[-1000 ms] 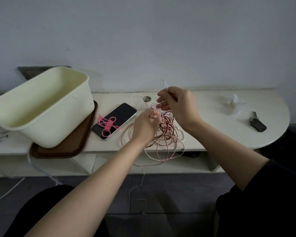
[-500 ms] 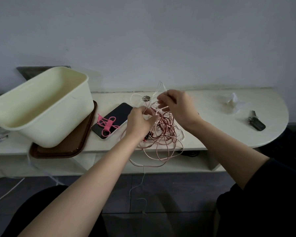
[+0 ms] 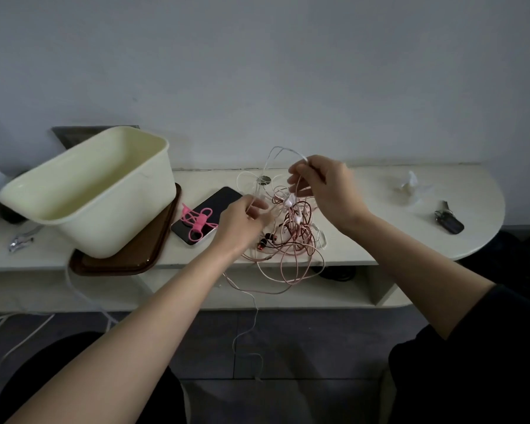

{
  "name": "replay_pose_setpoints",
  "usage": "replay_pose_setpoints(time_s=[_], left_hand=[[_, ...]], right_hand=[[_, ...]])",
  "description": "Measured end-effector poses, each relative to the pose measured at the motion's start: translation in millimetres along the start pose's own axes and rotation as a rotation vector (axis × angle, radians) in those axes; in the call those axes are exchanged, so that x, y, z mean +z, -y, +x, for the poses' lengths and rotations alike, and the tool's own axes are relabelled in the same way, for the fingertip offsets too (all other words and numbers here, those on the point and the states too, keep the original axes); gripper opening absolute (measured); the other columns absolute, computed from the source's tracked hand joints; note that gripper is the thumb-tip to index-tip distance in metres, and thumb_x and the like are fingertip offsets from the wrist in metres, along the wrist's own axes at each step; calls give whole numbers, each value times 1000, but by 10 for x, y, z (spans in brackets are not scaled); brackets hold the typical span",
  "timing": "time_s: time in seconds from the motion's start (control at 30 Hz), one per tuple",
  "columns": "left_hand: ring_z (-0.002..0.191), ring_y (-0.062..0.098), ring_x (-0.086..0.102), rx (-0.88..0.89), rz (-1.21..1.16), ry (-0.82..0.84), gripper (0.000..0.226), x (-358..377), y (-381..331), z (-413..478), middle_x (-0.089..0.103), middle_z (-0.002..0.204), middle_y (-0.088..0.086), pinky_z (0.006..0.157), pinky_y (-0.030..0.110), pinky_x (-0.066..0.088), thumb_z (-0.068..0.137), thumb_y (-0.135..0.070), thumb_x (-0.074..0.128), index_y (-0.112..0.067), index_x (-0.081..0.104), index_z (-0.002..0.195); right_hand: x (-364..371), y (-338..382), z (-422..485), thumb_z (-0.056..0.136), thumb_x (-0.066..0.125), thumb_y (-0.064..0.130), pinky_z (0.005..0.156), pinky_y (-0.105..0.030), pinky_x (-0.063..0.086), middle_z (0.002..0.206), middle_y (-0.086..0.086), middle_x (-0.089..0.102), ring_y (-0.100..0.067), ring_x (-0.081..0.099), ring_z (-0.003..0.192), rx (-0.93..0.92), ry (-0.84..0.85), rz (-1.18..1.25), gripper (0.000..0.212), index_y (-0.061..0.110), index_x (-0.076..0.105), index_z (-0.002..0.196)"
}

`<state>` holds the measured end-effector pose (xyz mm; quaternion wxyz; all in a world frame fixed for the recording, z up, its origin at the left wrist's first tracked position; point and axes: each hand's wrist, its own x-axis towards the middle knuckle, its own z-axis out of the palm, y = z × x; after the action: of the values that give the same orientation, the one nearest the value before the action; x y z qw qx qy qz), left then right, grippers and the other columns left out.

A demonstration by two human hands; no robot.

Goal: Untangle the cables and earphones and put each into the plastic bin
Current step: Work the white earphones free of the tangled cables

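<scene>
Head view: our left hand (image 3: 242, 221) and right hand (image 3: 325, 191) each pinch a white strand (image 3: 275, 150) raised above the tangle of cables (image 3: 294, 240), which lies at the table's (image 3: 395, 237) front edge with loops hanging over. The plastic bin (image 3: 114, 228) sits tilted on a brown tray (image 3: 120, 266), left of the tangle.

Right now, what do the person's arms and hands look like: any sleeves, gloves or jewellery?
Both are bare: the left hand and right hand wear no gloves, and no ring, watch or bracelet shows. The forearms are uncovered. A black sleeve covers the right upper arm, ending around the elbow; the left arm shows no sleeve up to the frame edge.
</scene>
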<state>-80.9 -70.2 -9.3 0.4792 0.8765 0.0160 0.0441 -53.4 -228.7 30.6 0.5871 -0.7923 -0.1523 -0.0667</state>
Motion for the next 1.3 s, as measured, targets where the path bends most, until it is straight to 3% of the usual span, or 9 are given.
replay_pose_setpoints(time_s=[0.17,0.3,0.43,0.53,0.6,0.77,0.93,1.07,1.3], left_hand=[[68,-3,54,19,-28,71,19,84,13,-52,63,80,-6,64,13,40,80,-12,70,-23,62,94],[81,1,54,31,33,28,19,204,39,-6,61,93,-7,64,0,36,83,-13,66,-14,60,101],[93,5,51,-2,59,-22,18,282,35,111,61,104,-3,69,9,31,93,-11,51,-10,61,108],[95,6,51,-10,57,43,23,350,15,180,60,108,-1,63,4,36,96,-5,43,-11,59,111],[95,6,52,-7,56,90,25,391,-12,210,62,111,1,71,10,39,96,-5,43,-11,56,115],[85,10,54,-1,36,135,5,448,-38,238,62,95,-4,78,22,37,91,-13,56,-16,56,95],[70,3,48,16,73,87,25,451,-40,237,52,72,-14,70,23,35,90,-16,57,-26,48,69],[70,2,50,16,34,32,9,361,-19,248,60,79,-5,59,2,35,88,-16,61,-17,61,80],[64,-3,48,52,27,-86,15,91,-62,211,54,72,-12,55,1,36,80,-13,73,-14,61,88]], right_hand=[[66,9,-72,97,47,9,60,-29,52,68,1,63,-7,59,54,-19,98,-81,23,16,62,82],[97,-5,-83,97,44,7,56,-23,48,68,-2,62,-8,56,52,-7,133,-53,21,10,61,85],[84,-16,-66,98,40,5,56,-19,47,67,-2,58,-3,54,51,-6,114,-26,28,16,57,80],[79,-48,-34,99,38,6,60,-29,48,64,1,55,-4,52,50,-9,96,-49,32,21,55,77],[82,-67,-1,99,39,7,64,-34,49,62,3,53,-5,52,50,-1,85,-67,32,22,54,76],[92,-90,68,99,38,6,62,-30,46,62,3,51,-7,51,51,16,59,-62,34,23,53,74],[117,-98,96,98,38,6,62,-29,44,62,3,51,-9,49,53,25,44,-86,28,17,54,78],[103,-172,132,98,39,10,73,-40,48,62,6,53,-12,52,54,45,-15,-165,31,25,53,74],[18,-200,139,97,39,6,78,-48,52,67,1,62,-35,63,75,85,-75,-134,23,9,57,82]])
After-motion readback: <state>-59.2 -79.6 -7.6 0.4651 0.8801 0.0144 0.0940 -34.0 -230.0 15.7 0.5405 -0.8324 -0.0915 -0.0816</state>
